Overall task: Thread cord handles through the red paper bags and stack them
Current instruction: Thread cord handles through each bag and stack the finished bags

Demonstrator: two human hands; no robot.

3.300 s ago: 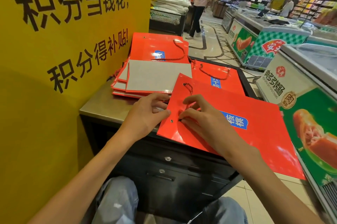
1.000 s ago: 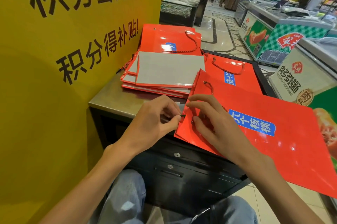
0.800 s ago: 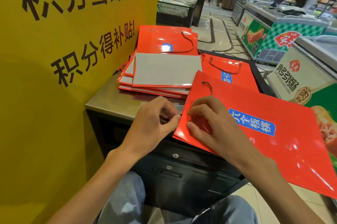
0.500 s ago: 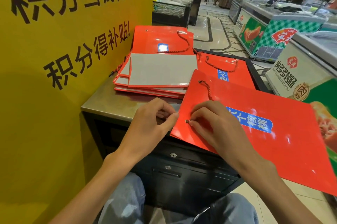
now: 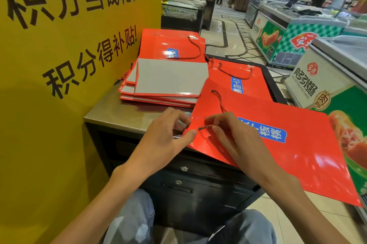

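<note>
- Red paper bag (image 5: pixel 278 148) lies flat at 6 o'clock on the steel counter (image 5: pixel 111 112), its right half overhanging the counter edge.
- Cord handle (image 5: pixel 219 100): one end knotted at the far hole, the free end (image 5: pixel 204 127) lying at the near hole by the bag's mouth.
- Right hand (image 5: pixel 236 140) pinches the free cord end between thumb and forefinger.
- Left hand (image 5: pixel 164 136) pinches the bag's mouth edge, thumb on top, other fingers curled beneath.
- Judgement: keep the edge pinned flat, feed the stiff tip straight into the hole, then knot it inside.
- Count: one bag in hand; one corded bag (image 5: pixel 244 77) at 12 o'clock; a stack of bags (image 5: pixel 168 77) at 11 o'clock, number unclear.
- Three cord handles visible, one on each.
</note>
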